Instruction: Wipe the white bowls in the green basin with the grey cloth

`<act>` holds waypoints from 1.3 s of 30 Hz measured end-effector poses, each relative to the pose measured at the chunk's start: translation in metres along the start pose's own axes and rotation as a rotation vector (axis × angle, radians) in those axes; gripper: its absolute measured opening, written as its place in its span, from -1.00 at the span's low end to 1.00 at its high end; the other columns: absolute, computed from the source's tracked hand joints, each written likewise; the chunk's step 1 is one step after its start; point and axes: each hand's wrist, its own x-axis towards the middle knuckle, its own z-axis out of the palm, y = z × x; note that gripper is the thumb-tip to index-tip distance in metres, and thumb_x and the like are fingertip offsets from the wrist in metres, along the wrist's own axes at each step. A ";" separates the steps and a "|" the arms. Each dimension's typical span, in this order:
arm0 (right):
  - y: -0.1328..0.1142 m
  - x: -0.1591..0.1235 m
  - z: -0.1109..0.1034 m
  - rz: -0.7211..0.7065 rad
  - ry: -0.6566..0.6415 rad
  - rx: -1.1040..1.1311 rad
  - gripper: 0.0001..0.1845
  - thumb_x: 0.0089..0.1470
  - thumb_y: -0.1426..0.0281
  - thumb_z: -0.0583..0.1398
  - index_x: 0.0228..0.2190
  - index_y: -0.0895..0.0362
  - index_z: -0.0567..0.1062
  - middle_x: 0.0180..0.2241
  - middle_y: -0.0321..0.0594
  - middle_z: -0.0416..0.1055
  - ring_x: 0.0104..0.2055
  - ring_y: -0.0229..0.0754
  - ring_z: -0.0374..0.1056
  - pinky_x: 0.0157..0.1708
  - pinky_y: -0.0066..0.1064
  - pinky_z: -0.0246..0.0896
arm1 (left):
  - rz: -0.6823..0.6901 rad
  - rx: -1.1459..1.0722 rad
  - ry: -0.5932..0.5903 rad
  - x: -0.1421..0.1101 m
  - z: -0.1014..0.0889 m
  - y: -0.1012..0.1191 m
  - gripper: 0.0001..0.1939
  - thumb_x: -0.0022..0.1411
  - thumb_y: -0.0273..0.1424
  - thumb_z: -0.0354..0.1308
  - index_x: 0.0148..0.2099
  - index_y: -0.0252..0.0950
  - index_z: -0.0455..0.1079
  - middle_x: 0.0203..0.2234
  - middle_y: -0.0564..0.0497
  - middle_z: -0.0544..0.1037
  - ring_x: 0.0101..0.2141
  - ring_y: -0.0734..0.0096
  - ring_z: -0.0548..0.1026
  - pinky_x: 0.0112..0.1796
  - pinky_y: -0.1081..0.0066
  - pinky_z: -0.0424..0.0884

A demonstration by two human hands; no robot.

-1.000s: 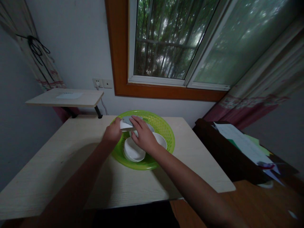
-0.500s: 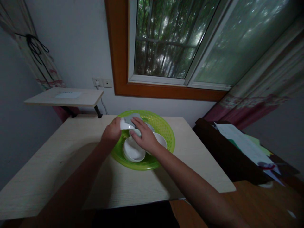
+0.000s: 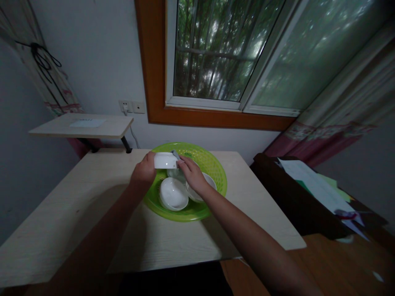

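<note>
A round green plastic basket sits on the light wooden table and holds white bowls. Over its far left rim my left hand grips a small white bowl, held level above the basket. My right hand is closed on a grey cloth, its fingers pressed against the right end of that bowl. Another white bowl lies partly hidden under my right wrist.
A small raised side shelf with a paper on it stands at the table's back left, below wall sockets. A dark wooden piece with loose papers stands to the right. A window and curtains lie behind.
The white bowl has turned in my left hand and now sits level. My right hand has slid off its top toward its right end, and the grey cloth is now mostly hidden.
</note>
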 end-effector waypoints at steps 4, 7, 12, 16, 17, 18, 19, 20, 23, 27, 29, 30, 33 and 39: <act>-0.015 -0.006 0.002 -0.171 0.000 -0.069 -0.57 0.37 0.23 0.11 0.18 0.06 0.45 0.21 -0.05 0.40 0.27 -0.08 0.29 0.32 -0.11 0.13 | 0.007 0.051 -0.019 0.002 0.003 0.001 -0.67 0.44 -0.42 -0.17 0.15 -0.37 0.25 -0.01 -0.28 0.57 -0.08 0.03 0.61 -0.07 0.22 0.47; -0.024 -0.010 0.004 -0.285 -0.061 -0.130 -0.50 0.32 0.29 0.16 0.25 0.04 0.37 0.29 -0.05 0.29 0.35 -0.05 0.18 0.38 -0.06 0.04 | 0.002 0.101 -0.039 0.003 0.003 0.002 -0.67 0.44 -0.43 -0.17 0.13 -0.38 0.27 -0.04 -0.27 0.58 -0.07 0.05 0.61 -0.06 0.25 0.47; -0.014 -0.007 0.004 -0.247 -0.066 -0.120 -0.38 0.18 0.46 0.22 0.26 0.07 0.33 0.26 -0.01 0.28 0.32 -0.03 0.20 0.36 -0.06 0.09 | -0.024 0.092 -0.027 0.003 0.004 0.001 -0.67 0.42 -0.47 -0.15 0.15 -0.34 0.25 -0.01 -0.27 0.58 -0.05 0.09 0.61 -0.03 0.27 0.46; -0.002 -0.004 0.003 -0.131 -0.035 -0.088 -0.40 0.12 0.42 0.28 0.20 0.13 0.39 0.13 0.01 0.41 0.18 0.00 0.34 0.27 -0.04 0.19 | -0.036 0.052 -0.022 0.003 0.003 0.000 -0.66 0.40 -0.48 -0.14 0.16 -0.33 0.23 0.00 -0.27 0.58 -0.02 0.08 0.60 0.00 0.26 0.45; 0.000 -0.004 0.003 -0.102 -0.035 -0.083 -0.40 0.11 0.39 0.30 0.19 0.13 0.40 0.12 0.01 0.43 0.16 0.02 0.35 0.25 -0.04 0.20 | -0.038 0.048 -0.021 0.003 0.003 0.001 -0.66 0.39 -0.49 -0.14 0.17 -0.33 0.23 0.01 -0.27 0.57 -0.02 0.08 0.60 0.01 0.25 0.45; 0.002 -0.004 0.004 -0.075 -0.039 -0.079 -0.38 0.10 0.36 0.31 0.19 0.13 0.40 0.11 0.00 0.45 0.15 0.03 0.36 0.24 -0.03 0.21 | -0.038 0.045 -0.021 0.003 0.002 0.001 -0.65 0.39 -0.50 -0.13 0.17 -0.34 0.23 0.01 -0.28 0.57 -0.02 0.07 0.60 0.01 0.24 0.45; 0.003 -0.004 0.004 -0.055 -0.043 -0.076 -0.36 0.09 0.34 0.33 0.20 0.13 0.39 0.11 0.00 0.45 0.15 0.03 0.37 0.24 -0.03 0.21 | -0.039 0.043 -0.022 0.003 0.002 0.002 -0.64 0.38 -0.52 -0.14 0.17 -0.35 0.23 0.01 -0.29 0.57 -0.01 0.07 0.60 0.02 0.23 0.44; 0.004 -0.004 0.005 -0.041 -0.049 -0.073 -0.34 0.08 0.34 0.34 0.20 0.12 0.39 0.12 0.00 0.46 0.15 0.03 0.37 0.23 -0.05 0.21 | -0.040 0.044 -0.026 0.002 0.001 0.002 -0.63 0.37 -0.53 -0.14 0.17 -0.36 0.23 0.01 -0.30 0.57 -0.01 0.07 0.60 0.02 0.23 0.44; 0.005 -0.003 0.006 -0.026 -0.063 -0.084 -0.37 0.10 0.39 0.31 0.20 0.12 0.39 0.12 -0.02 0.48 0.11 0.01 0.42 0.17 -0.11 0.27 | -0.036 0.055 -0.048 0.001 -0.002 0.005 -0.61 0.35 -0.55 -0.13 0.18 -0.38 0.23 0.02 -0.31 0.57 0.00 0.09 0.59 0.03 0.24 0.44; 0.003 -0.003 0.005 0.041 -0.091 -0.181 -0.40 0.14 0.47 0.24 0.21 0.13 0.36 0.04 -0.03 0.54 0.00 0.01 0.49 0.04 -0.19 0.35 | -0.018 0.058 -0.050 0.001 -0.002 0.005 -0.60 0.35 -0.53 -0.10 0.20 -0.39 0.23 0.03 -0.31 0.57 -0.01 0.10 0.60 0.03 0.25 0.44; 0.002 -0.004 0.004 0.090 -0.116 -0.245 -0.40 0.16 0.48 0.22 0.23 0.15 0.33 0.00 -0.01 0.56 -0.05 0.02 0.51 -0.02 -0.22 0.36 | 0.007 0.044 -0.036 0.002 0.000 0.003 -0.59 0.35 -0.52 -0.11 0.21 -0.37 0.23 0.03 -0.29 0.57 -0.01 0.11 0.59 0.03 0.25 0.44; 0.002 -0.004 0.004 0.111 -0.127 -0.274 -0.41 0.18 0.47 0.21 0.23 0.17 0.33 -0.02 0.00 0.57 -0.07 0.02 0.52 -0.05 -0.24 0.36 | 0.021 0.037 -0.030 0.002 0.001 0.001 -0.59 0.35 -0.52 -0.11 0.21 -0.37 0.24 0.02 -0.28 0.57 -0.01 0.11 0.59 0.03 0.25 0.44; 0.001 -0.003 0.004 0.145 -0.133 -0.333 -0.53 0.26 0.43 0.15 0.18 0.16 0.37 -0.07 -0.01 0.59 -0.09 0.00 0.52 -0.07 -0.28 0.35 | 0.042 0.016 -0.008 0.005 0.008 -0.007 -0.59 0.33 -0.53 -0.09 0.19 -0.34 0.27 -0.02 -0.25 0.59 -0.03 0.11 0.60 0.01 0.25 0.45; 0.009 0.002 0.004 0.172 -0.085 -0.321 -0.63 0.32 0.43 0.07 0.11 0.15 0.45 -0.05 -0.01 0.59 -0.04 -0.01 0.52 -0.02 -0.30 0.33 | 0.112 -0.074 0.061 0.012 0.020 -0.017 -0.65 0.42 -0.33 -0.05 0.15 -0.31 0.34 -0.03 -0.23 0.61 -0.02 0.07 0.59 0.01 0.22 0.45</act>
